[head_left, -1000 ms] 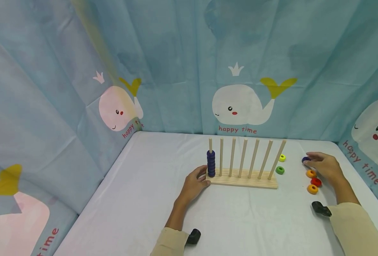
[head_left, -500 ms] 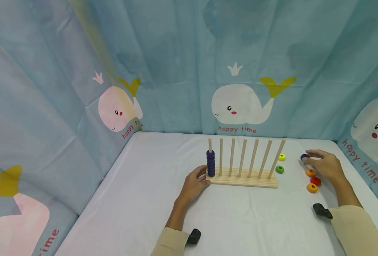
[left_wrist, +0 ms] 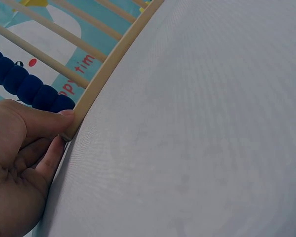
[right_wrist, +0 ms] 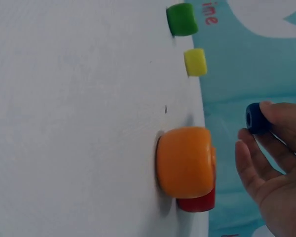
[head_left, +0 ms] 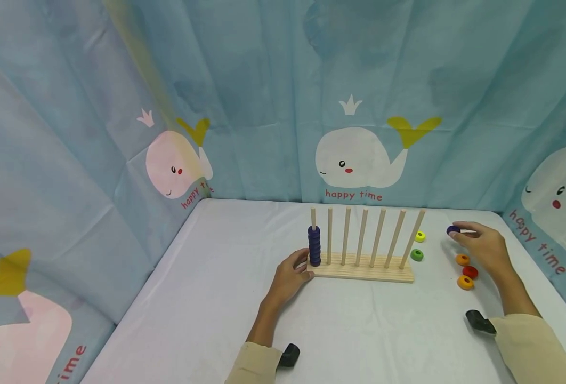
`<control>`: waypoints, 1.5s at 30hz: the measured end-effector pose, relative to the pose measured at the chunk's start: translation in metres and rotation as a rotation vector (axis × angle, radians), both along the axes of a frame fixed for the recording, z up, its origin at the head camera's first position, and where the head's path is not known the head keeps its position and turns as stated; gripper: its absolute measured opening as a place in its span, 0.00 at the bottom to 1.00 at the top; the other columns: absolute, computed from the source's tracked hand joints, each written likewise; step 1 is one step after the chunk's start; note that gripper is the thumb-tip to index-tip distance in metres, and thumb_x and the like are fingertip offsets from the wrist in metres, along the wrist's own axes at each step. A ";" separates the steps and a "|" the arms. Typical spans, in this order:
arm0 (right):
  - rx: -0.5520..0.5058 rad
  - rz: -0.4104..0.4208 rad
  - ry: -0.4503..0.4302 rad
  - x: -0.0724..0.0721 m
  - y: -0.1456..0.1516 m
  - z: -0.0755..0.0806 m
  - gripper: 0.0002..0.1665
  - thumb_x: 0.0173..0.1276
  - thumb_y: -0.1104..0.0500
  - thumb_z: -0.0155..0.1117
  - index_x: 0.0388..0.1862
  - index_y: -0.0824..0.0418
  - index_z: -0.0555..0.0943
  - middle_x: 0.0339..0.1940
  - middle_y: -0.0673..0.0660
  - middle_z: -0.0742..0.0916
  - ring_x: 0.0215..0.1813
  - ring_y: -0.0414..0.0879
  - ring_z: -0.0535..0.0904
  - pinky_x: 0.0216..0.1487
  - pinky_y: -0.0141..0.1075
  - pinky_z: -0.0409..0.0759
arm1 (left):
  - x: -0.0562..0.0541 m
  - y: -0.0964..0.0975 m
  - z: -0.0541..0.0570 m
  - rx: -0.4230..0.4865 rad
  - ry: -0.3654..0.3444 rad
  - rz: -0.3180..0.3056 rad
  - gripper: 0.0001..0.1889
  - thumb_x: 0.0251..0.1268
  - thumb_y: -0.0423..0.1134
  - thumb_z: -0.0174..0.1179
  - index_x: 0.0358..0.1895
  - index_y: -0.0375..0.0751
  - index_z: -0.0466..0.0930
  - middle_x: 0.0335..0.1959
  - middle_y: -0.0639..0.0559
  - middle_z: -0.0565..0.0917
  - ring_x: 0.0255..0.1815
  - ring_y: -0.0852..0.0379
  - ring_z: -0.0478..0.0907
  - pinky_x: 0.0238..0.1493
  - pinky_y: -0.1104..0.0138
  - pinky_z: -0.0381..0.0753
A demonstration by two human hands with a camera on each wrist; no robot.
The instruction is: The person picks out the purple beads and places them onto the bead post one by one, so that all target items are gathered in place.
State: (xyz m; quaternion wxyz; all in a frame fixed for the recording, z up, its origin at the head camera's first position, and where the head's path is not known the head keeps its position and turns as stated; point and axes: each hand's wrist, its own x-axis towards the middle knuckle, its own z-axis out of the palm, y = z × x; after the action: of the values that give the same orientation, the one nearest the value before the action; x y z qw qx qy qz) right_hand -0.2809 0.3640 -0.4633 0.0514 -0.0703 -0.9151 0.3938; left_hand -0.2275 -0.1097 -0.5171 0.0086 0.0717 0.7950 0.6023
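A wooden peg rack [head_left: 364,272] stands on the white table, its row of upright pegs rising from a flat base. Dark blue beads [head_left: 314,246] are stacked on its leftmost peg; the other pegs are bare. My left hand [head_left: 289,274] grips the left end of the base, thumb at the front edge, as the left wrist view shows up close. Far to the right, my right hand [head_left: 486,248] pinches one dark blue bead [right_wrist: 257,118] between thumb and fingers. In the right wrist view that bead is off the table, its hole facing sideways.
Two orange beads, the nearer orange bead [head_left: 465,282] among them, and a red bead [head_left: 470,272] lie below my right hand. A green bead [head_left: 417,255] and a yellow bead [head_left: 420,236] lie right of the rack. A whale-print curtain [head_left: 244,149] hangs behind the table.
The right hand has lifted the dark blue bead off the table and moved it slightly left and away from me. The left hand and rack have stayed in place.
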 end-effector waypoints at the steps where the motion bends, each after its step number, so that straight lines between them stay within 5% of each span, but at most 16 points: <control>1: 0.007 0.006 0.010 0.000 -0.001 0.001 0.40 0.83 0.40 0.56 0.78 0.68 0.70 0.71 0.80 0.76 0.68 0.77 0.74 0.67 0.72 0.77 | 0.000 0.000 0.000 0.001 0.004 -0.001 0.33 0.68 0.26 0.66 0.77 0.37 0.71 0.75 0.39 0.76 0.76 0.44 0.75 0.71 0.68 0.81; 9: 0.022 0.056 0.103 0.001 -0.012 0.014 0.40 0.83 0.38 0.54 0.77 0.67 0.72 0.71 0.78 0.77 0.70 0.79 0.73 0.65 0.72 0.77 | 0.000 -0.001 -0.001 -0.018 -0.003 0.002 0.33 0.69 0.29 0.66 0.77 0.39 0.72 0.75 0.39 0.76 0.76 0.44 0.74 0.73 0.64 0.81; 14: 0.056 0.072 0.200 0.004 -0.023 0.029 0.36 0.83 0.41 0.57 0.74 0.67 0.75 0.70 0.76 0.78 0.67 0.77 0.76 0.62 0.64 0.83 | 0.001 -0.001 -0.001 -0.016 -0.011 0.006 0.32 0.68 0.29 0.66 0.76 0.40 0.72 0.74 0.39 0.77 0.76 0.44 0.75 0.73 0.62 0.81; 15: 0.062 0.073 0.219 0.005 -0.025 0.032 0.36 0.83 0.42 0.57 0.74 0.67 0.76 0.70 0.75 0.79 0.67 0.76 0.76 0.59 0.55 0.88 | 0.001 -0.001 0.000 -0.016 -0.015 0.006 0.33 0.68 0.29 0.66 0.76 0.40 0.72 0.75 0.40 0.77 0.76 0.44 0.75 0.73 0.63 0.81; 19: 0.075 0.077 0.272 0.009 -0.036 0.047 0.34 0.82 0.42 0.58 0.72 0.67 0.78 0.68 0.74 0.80 0.66 0.75 0.77 0.61 0.61 0.85 | 0.001 -0.001 0.000 -0.007 -0.015 -0.001 0.33 0.69 0.29 0.66 0.76 0.40 0.72 0.75 0.41 0.77 0.76 0.46 0.75 0.73 0.65 0.81; 21: 0.075 0.077 0.293 0.011 -0.039 0.054 0.34 0.82 0.42 0.59 0.72 0.66 0.78 0.68 0.73 0.81 0.66 0.74 0.78 0.56 0.40 0.90 | 0.001 -0.002 0.000 -0.005 -0.015 -0.004 0.33 0.68 0.29 0.66 0.76 0.40 0.72 0.75 0.41 0.77 0.76 0.46 0.75 0.73 0.66 0.81; 22: 0.072 0.078 0.302 0.012 -0.041 0.057 0.34 0.81 0.42 0.59 0.73 0.65 0.78 0.68 0.73 0.81 0.66 0.75 0.78 0.57 0.39 0.89 | 0.000 -0.002 -0.001 -0.001 -0.011 -0.004 0.33 0.68 0.28 0.67 0.76 0.40 0.72 0.74 0.41 0.77 0.76 0.45 0.75 0.73 0.65 0.81; 25: 0.053 0.087 0.338 0.016 -0.046 0.064 0.33 0.81 0.42 0.61 0.73 0.64 0.79 0.68 0.71 0.81 0.65 0.72 0.79 0.47 0.12 0.75 | 0.000 -0.002 -0.002 0.018 -0.004 -0.002 0.33 0.67 0.28 0.67 0.76 0.39 0.72 0.74 0.39 0.77 0.75 0.44 0.75 0.74 0.62 0.81; 26: 0.045 0.090 0.353 0.017 -0.049 0.067 0.33 0.81 0.43 0.61 0.72 0.63 0.79 0.67 0.70 0.81 0.65 0.70 0.80 0.44 0.07 0.68 | 0.000 -0.002 -0.002 0.023 -0.003 -0.002 0.33 0.66 0.28 0.67 0.76 0.39 0.72 0.74 0.39 0.77 0.75 0.43 0.75 0.74 0.61 0.81; 29: 0.031 0.101 0.393 0.020 -0.056 0.075 0.31 0.80 0.45 0.63 0.72 0.63 0.80 0.65 0.68 0.82 0.60 0.49 0.83 0.46 0.05 0.68 | 0.001 -0.001 -0.002 0.034 -0.005 0.003 0.33 0.66 0.28 0.68 0.76 0.39 0.73 0.74 0.39 0.77 0.75 0.43 0.75 0.74 0.60 0.81; 34: 0.009 0.121 0.442 0.025 -0.067 0.085 0.29 0.80 0.47 0.65 0.71 0.62 0.81 0.62 0.64 0.83 0.50 0.16 0.70 0.49 0.03 0.67 | 0.001 -0.001 0.000 0.037 -0.016 0.008 0.34 0.66 0.27 0.68 0.76 0.40 0.73 0.74 0.39 0.77 0.74 0.43 0.76 0.73 0.60 0.82; 45: -0.009 0.143 0.532 0.035 -0.085 0.104 0.25 0.78 0.53 0.68 0.68 0.62 0.83 0.59 0.57 0.83 0.48 0.17 0.75 0.51 0.05 0.71 | 0.001 -0.001 0.000 0.021 -0.011 -0.001 0.33 0.67 0.28 0.68 0.76 0.38 0.72 0.74 0.38 0.76 0.75 0.43 0.75 0.73 0.62 0.81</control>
State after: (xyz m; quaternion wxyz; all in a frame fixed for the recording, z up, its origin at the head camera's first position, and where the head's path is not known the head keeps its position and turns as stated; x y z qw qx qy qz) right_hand -0.2456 0.2794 -0.3592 0.2620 0.1000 -0.8703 0.4050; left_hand -0.2268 -0.1109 -0.5172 0.0126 0.0690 0.7885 0.6110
